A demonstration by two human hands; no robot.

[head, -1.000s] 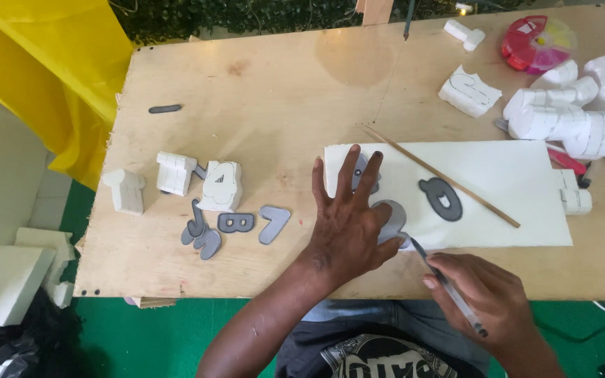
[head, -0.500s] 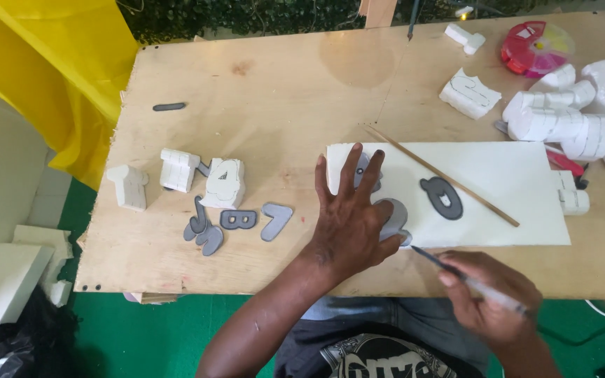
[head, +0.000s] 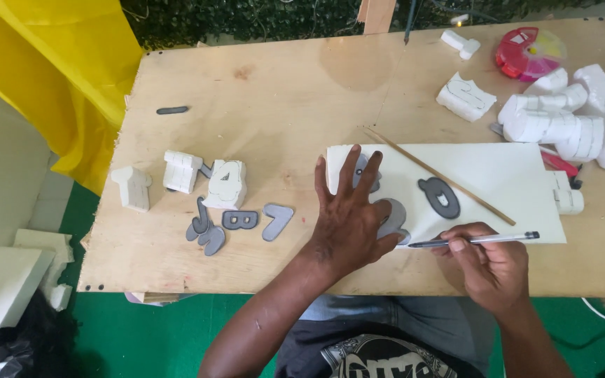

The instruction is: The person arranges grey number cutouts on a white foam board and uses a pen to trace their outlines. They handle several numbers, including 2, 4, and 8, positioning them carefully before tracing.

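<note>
Yellow cloth hangs at the far left beside the plywood table, and white foam offcuts lie on the green floor below it. On the table's left part stand small white foam blocks, with a cluster of flat grey cut-out shapes just in front of them. Further right, the left hand lies flat with fingers spread, pressing grey templates onto the near-left end of a white foam sheet; another grey template lies free on the sheet, and a thin wooden stick runs slantwise across it. The right hand is closed around a pen, its tip close to the pressed template's edge. Carved foam pieces and a pink-red tape reel sit at the far right. The sheet looks light, stiff yet easily dented and likely to slide, so broad flat pressure suits it better than pinching; the thin templates seem flexible and are best held down near the traced edge.
</note>
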